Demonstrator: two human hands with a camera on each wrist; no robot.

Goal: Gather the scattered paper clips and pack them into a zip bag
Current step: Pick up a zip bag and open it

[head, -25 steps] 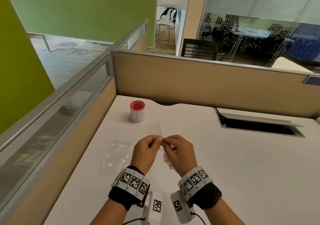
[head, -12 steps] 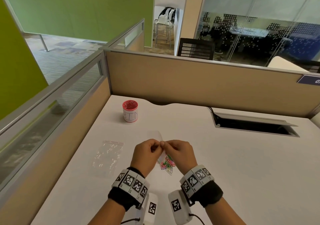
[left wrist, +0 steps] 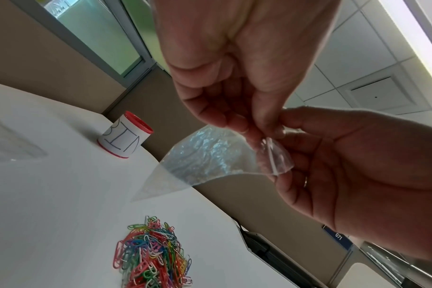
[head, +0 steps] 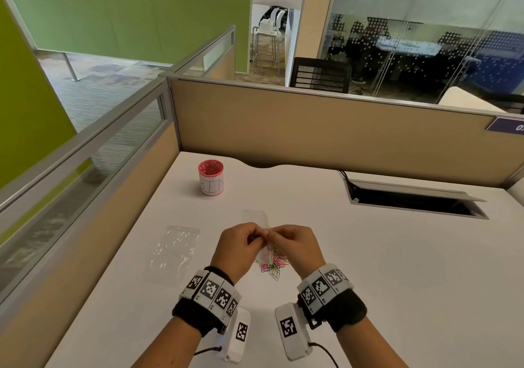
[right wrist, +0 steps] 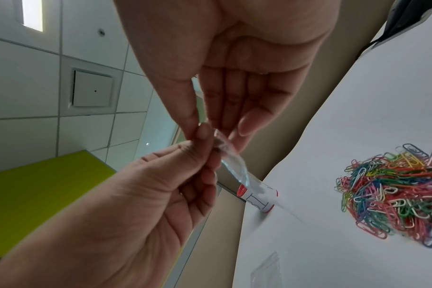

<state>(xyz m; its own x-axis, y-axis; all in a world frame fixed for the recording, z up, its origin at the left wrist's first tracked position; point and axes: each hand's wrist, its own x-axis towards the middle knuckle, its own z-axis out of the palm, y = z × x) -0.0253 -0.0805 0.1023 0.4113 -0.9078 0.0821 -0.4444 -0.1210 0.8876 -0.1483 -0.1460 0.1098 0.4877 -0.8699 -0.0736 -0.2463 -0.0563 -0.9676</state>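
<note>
- Left hand (head: 238, 250) and right hand (head: 295, 247) both pinch the zip bag (left wrist: 207, 161) at its mouth, above the table (head: 368, 268).
- The film looks thin, limp and slippery; best taken by the stiffer zip lips.
- Paper clips (left wrist: 152, 259) lie heaped below the hands, light, tangled, likely to snag.

A small clear zip bag (left wrist: 205, 161) is hanging in the air above a white desk, its zip-strip end being pinched between the fingertips of a left hand (head: 238, 250) and a right hand (head: 295, 250), its far corner pointing down toward the desk. Its crinkled film is catching the light. Directly below the hands, a tangled heap of paper clips (left wrist: 152, 259) in pink, green, blue, yellow, orange and white is lying in one pile. The bag is showing no clips inside it.
</note>
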